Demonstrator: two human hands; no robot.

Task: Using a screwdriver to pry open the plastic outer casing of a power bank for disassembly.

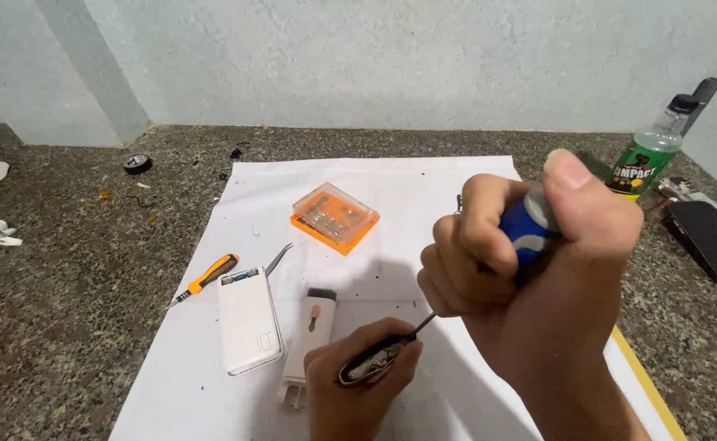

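Observation:
My right hand (530,253) is clenched around a screwdriver with a blue and grey handle (531,229), thumb on top. Its thin shaft slants down left to a small dark oval device (369,365). My left hand (357,384) grips that device from below at the bottom centre, over the white paper sheet (424,184).
On the sheet lie a white power bank (249,318), a white cleaning tool with a brush end (311,343), tweezers (278,258), an orange-handled screwdriver (205,278) and an orange bit case (335,217). A green bottle (646,159) and black case (711,239) sit at the right; tape roll (137,163) far left.

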